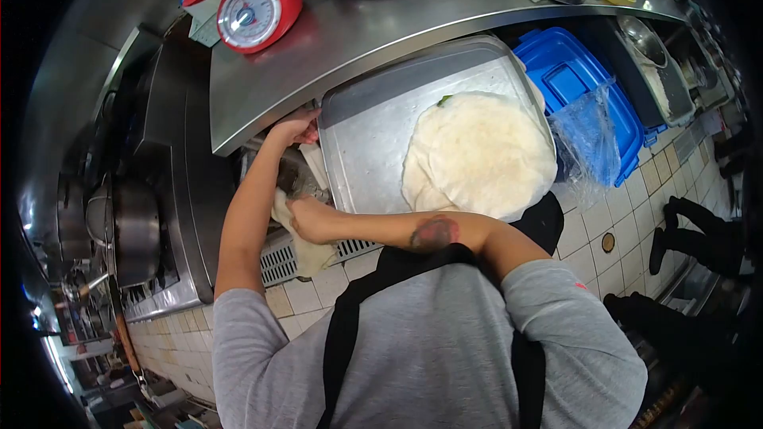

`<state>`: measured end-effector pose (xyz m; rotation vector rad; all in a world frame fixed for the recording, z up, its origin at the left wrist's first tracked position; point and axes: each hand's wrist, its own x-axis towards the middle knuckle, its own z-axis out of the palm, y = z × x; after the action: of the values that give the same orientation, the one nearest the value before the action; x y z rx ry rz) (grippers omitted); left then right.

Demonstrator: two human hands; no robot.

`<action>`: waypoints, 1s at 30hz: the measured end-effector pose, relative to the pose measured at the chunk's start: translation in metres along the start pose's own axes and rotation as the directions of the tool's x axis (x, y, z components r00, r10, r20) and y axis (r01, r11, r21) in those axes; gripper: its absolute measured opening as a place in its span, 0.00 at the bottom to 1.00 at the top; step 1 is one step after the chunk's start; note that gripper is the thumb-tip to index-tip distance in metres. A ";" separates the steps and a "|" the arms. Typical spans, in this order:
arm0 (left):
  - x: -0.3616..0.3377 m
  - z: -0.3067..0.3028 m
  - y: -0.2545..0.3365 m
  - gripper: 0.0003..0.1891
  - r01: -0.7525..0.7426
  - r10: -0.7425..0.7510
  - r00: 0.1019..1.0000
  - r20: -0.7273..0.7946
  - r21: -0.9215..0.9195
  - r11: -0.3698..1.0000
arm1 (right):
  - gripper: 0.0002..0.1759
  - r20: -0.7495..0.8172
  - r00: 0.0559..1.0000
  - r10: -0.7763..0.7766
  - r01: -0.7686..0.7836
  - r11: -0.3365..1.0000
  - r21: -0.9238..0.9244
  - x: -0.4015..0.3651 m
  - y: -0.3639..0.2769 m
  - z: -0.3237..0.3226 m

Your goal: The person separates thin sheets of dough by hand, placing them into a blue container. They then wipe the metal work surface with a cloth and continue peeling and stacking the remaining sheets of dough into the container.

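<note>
A large metal tray (367, 160) sits in front of me, partly below the counter's edge. On it lies a broad, floppy, off-white round (485, 155) that looks like dough, with a bit of green leaf at its far edge. My left hand (299, 127) is at the tray's left side, fingers curled at the rim. My right arm crosses before my body, over the near side of the tray. Closed in a fist, my right hand (312, 218) grips a limp cream-coloured cloth (310, 254) that hangs toward the floor grate.
Above the tray runs a steel counter (381, 20) with a red dial scale (258, 12). To the right are a blue plastic lid (580, 79) and clear plastic wrap (588, 131). A large pot (135, 230) stands at the left. Another person's legs (691, 226) show at far right.
</note>
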<state>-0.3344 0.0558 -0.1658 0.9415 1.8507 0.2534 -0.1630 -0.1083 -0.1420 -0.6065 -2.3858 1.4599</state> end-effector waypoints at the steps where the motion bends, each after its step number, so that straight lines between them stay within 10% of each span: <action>1: -0.001 0.001 0.001 0.26 -0.007 0.013 0.998 -0.069 0.080 0.997 | 0.17 0.049 0.998 0.044 -0.044 0.999 -0.010 0.000 0.004 -0.005; 7: -0.006 -0.013 -0.028 0.30 -0.180 0.232 0.953 -0.194 0.252 0.951 | 0.18 -0.009 1.000 -0.002 0.001 0.998 -0.061 -0.025 0.009 -0.126; 9: 0.016 -0.021 -0.074 0.28 -0.585 0.804 0.594 -0.030 0.670 0.457 | 0.21 -0.179 0.971 -0.156 0.117 0.970 -0.213 -0.048 -0.021 -0.192; 10: -0.080 0.018 -0.005 0.24 -0.180 0.418 0.851 -0.317 0.574 0.799 | 0.22 -0.260 0.932 -0.253 0.152 0.923 -0.353 -0.054 -0.036 -0.218; 13: -0.101 0.061 -0.004 0.24 -0.442 0.792 0.494 -0.359 0.681 0.584 | 0.24 -0.432 0.747 -0.506 0.153 0.762 -0.629 -0.031 -0.048 -0.270; 16: -0.119 0.115 0.017 0.25 -0.564 0.891 0.348 -0.291 0.694 0.447 | 0.25 -0.234 0.931 -0.281 -0.020 0.600 -0.800 0.001 -0.037 -0.301; 17: -0.121 0.133 0.023 0.23 -0.600 0.890 0.362 -0.277 0.662 0.450 | 0.26 -0.137 0.988 -0.074 -0.076 0.539 -0.839 0.003 -0.037 -0.309; 20: -0.129 0.180 0.038 0.21 -0.668 0.847 0.475 -0.237 0.530 0.523 | 0.23 -0.359 0.800 -0.481 0.144 0.735 -0.662 -0.013 -0.008 -0.313; 25: -0.131 0.233 0.037 0.16 -0.661 0.751 0.614 -0.241 0.362 0.657 | 0.16 -0.310 0.950 -0.049 -0.081 0.917 -0.391 -0.136 0.042 -0.281; 30: -0.134 0.251 0.050 0.10 -0.584 0.692 0.657 -0.300 0.379 0.718 | 0.22 -0.418 0.893 0.169 -0.352 0.841 -0.411 -0.224 0.070 -0.155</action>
<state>-0.0711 -0.0623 -0.1658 1.8506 1.8819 0.7253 0.1155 -0.0691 -0.1390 -1.2545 -2.4133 0.7204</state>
